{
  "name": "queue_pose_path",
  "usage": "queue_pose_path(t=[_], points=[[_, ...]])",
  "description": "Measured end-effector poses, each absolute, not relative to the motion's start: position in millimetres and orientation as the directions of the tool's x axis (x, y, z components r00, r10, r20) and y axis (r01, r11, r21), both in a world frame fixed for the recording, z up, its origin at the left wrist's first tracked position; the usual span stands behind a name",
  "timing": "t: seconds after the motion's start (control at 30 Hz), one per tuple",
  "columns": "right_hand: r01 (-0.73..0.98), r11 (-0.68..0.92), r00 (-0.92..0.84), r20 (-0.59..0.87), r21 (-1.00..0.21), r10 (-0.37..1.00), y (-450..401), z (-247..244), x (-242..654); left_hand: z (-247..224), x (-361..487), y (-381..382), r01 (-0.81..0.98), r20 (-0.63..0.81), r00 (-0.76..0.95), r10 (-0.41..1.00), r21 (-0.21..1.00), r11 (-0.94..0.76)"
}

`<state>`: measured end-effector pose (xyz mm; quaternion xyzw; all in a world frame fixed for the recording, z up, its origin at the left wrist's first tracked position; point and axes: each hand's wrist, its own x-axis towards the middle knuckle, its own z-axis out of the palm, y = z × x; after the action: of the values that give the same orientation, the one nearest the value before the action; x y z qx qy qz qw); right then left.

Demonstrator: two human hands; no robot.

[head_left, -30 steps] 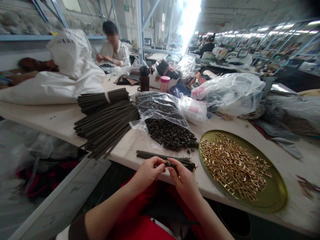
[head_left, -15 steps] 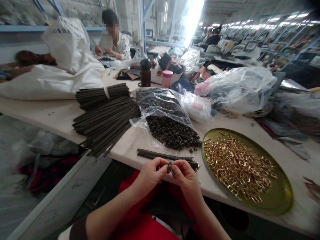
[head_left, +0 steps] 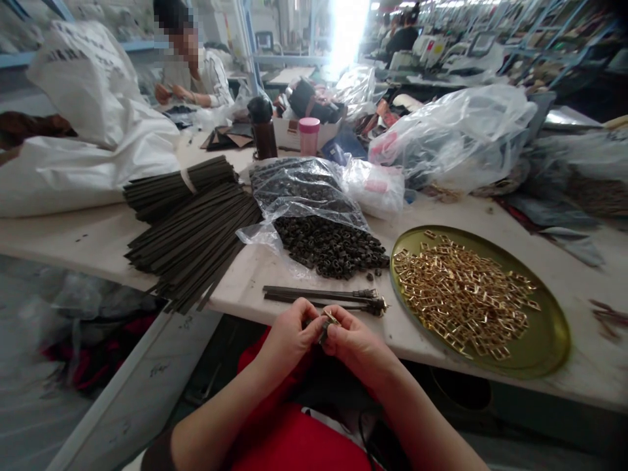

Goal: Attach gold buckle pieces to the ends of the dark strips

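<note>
At the table's front edge, my left hand (head_left: 289, 330) and my right hand (head_left: 357, 341) meet with fingertips pinched together. Between them is a gold buckle (head_left: 330, 317) on a short dark strap end (head_left: 322, 335); most of the strap is hidden by my fingers. My left fingers close on the dark strap, while the right thumb and fingers grip around the buckle. Just beyond my hands lie a few dark straps (head_left: 314, 296) with buckles at their right ends. Behind those spreads a heap of small dark loops (head_left: 333, 248), spilling from a clear plastic bag (head_left: 304, 186).
A round gold tray (head_left: 549, 350) of loose gold buckles (head_left: 461, 294) stands at right. Bundled dark straps (head_left: 196, 229) overhang the table edge at left. Behind are a dark bottle (head_left: 262, 127), a pink-lidded jar (head_left: 309, 137), plastic bags (head_left: 456, 137) and a seated co-worker (head_left: 196, 78).
The camera view has shifted, so the table contents sit further left and higher. My hands have turned the piece between them, and its gold buckle now shows more clearly.
</note>
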<state>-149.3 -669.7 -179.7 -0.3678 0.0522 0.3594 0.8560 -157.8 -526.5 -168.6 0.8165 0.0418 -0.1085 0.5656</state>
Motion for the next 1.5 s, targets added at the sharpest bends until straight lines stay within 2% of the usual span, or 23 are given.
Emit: queue_pose_path(t=[0.1, 0.17, 0.3, 0.43, 0.57, 0.67, 0.77, 0.93, 1.07, 1.17, 1.3, 1.5], points=[[-0.691, 0.518, 0.716, -0.374, -0.504, 0.590, -669, -174, -152, -167, -161, -531, 0.192, -0.228, 0.970, -0.083, 0.929, -0.317], [-0.693, 0.531, 0.716, -0.386, -0.487, 0.582, -671, -171, -155, -164, -164, -534, 0.162, -0.201, 0.974, -0.105, 0.940, -0.302], [-0.662, 0.556, 0.747, -0.392, -0.502, 0.536, -674, -170, -157, -151, -171, -537, 0.088, -0.152, 0.973, -0.173, 0.940, -0.328], [-0.618, 0.599, 0.785, -0.355, -0.509, 0.508, -676, -172, -159, -139, -180, -535, 0.110, -0.201, 0.941, -0.274, 0.943, -0.314], [-0.541, 0.582, 0.835, -0.303, -0.608, 0.460, -673, -177, -162, -139, -188, -532, 0.129, -0.214, 0.936, -0.278, 0.947, -0.295], [-0.442, 0.523, 0.892, -0.293, -0.729, 0.344, -669, -182, -163, -143, -190, -531, 0.159, -0.218, 0.940, -0.263, 0.961, -0.228], [-0.392, 0.456, 0.917, -0.300, -0.799, 0.262, -667, -184, -164, -145, -188, -531, 0.200, -0.238, 0.932, -0.272, 0.966, -0.162], [-0.297, 0.300, 0.936, -0.214, -0.907, 0.280, -670, -187, -165, -152, -183, -527, 0.298, -0.297, 0.901, -0.315, 0.953, -0.049], [-0.144, 0.083, 0.960, -0.119, -0.986, 0.253, -674, -196, -168, -158, -179, -518, 0.379, -0.387, 0.854, -0.346, 0.921, -0.093], [-0.026, -0.091, 0.976, -0.045, -0.996, 0.215, -673, -202, -169, -161, -177, -513, 0.438, -0.446, 0.834, -0.324, 0.893, -0.103], [0.040, -0.212, 0.974, -0.009, -0.977, 0.225, -672, -202, -169, -162, -176, -515, 0.401, -0.405, 0.874, -0.270, 0.913, -0.072], [0.045, -0.194, 0.978, 0.003, -0.980, 0.209, -675, -197, -174, -159, -175, -522, 0.392, -0.392, 0.882, -0.261, 0.918, -0.053]])
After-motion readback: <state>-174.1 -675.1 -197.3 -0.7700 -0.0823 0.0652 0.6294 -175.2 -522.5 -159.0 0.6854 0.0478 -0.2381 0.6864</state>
